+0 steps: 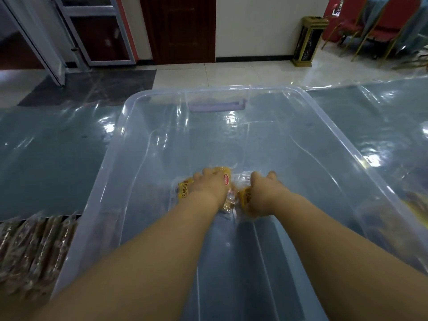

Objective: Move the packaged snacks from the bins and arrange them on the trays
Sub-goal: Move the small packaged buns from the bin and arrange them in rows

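A large clear plastic bin [120, 144] stands in front of me on a table under clear plastic sheeting. Both my arms reach down into it. My left hand [208, 184] grips yellow packaged snacks [184, 188] lying on the bin's floor; one packet with a red label [227, 179] shows at its right side. My right hand [264, 191] grips another yellow snack packet [245, 199] close beside the first. The fingers of both hands are curled down over the packets and largely hidden. The remainder of the bin's floor is bare.
Rows of brown packaged snacks [34, 246] lie left of the bin at the table's near edge. More packets [414, 202] show blurred through the bin's right wall. Beyond the table are tiled floor, a dark door, a black and gold waste bin [308, 40] and red chairs [389, 26].
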Available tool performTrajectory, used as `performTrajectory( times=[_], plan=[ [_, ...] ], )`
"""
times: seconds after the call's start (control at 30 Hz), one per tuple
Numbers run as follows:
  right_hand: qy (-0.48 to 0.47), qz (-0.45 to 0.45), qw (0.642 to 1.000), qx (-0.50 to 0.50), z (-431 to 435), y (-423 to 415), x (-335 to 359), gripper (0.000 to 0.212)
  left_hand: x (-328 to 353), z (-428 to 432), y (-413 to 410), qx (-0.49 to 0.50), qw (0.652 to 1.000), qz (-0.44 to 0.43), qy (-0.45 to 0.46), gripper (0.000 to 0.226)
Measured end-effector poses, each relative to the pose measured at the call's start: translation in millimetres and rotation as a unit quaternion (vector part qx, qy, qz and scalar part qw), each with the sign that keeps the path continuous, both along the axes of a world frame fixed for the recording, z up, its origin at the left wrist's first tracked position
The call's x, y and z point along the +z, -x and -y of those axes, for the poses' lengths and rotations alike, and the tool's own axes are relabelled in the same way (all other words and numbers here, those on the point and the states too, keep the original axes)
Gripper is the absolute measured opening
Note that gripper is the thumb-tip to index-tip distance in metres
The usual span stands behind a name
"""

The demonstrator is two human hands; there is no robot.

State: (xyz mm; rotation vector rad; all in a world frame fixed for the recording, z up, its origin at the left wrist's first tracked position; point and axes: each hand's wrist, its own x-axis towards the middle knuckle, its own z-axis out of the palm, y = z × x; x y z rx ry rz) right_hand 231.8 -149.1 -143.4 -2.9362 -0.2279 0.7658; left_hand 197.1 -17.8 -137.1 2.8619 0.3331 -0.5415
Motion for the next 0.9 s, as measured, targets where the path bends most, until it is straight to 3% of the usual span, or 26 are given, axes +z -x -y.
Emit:
performTrajectory(
  times=[0.1, 0.17, 0.3, 0.43, 0.57, 0.67, 0.73, 0.9],
  plan=[
    [-0.036, -0.025, 0.999, -0.007, 3.3, 1.5, -7.0, 0.049, -1.5, 0.1, -3.9, 0.042, 0.998, 0.026, 0.045, 0.039],
    [-0.045, -0.017, 0.998, -0.027, 5.1, 0.6, -7.4, 0.055, -3.3, 0.3, -6.3, 0.063, 0.995, 0.029, 0.077, 0.037],
    [-0.016, -0.025, 0.998, -0.049, 2.7, 1.6, -7.0, 0.083, -3.8, 3.2, -7.3, 0.144, 0.981, 0.029, 0.128, 0.061],
    [0.009, -0.056, 0.998, -0.022, -5.0, 2.4, -5.3, 0.096, -2.8, 5.3, -11.0, 0.144, 0.982, -0.041, 0.118, 0.074],
    [0.010, -0.058, 0.998, -0.026, -1.3, 1.4, -3.2, 0.094, -9.4, 5.5, -9.7, 0.136, 0.973, -0.062, 0.174, 0.089],
    [-0.021, -0.050, 0.997, -0.047, 3.6, 2.0, 0.6, 0.079, -13.9, 8.1, -7.7, 0.137, 0.966, -0.085, 0.204, 0.101],
    [-0.036, -0.045, 0.997, -0.055, 4.5, 3.3, 3.0, 0.073, -16.1, 10.3, -7.6, 0.141, 0.964, -0.073, 0.214, 0.097],
    [-0.054, -0.042, 0.996, -0.051, 4.5, 5.1, 9.5, 0.080, -20.2, 12.1, -6.5, 0.185, 0.957, -0.035, 0.220, 0.083]
  ],
)
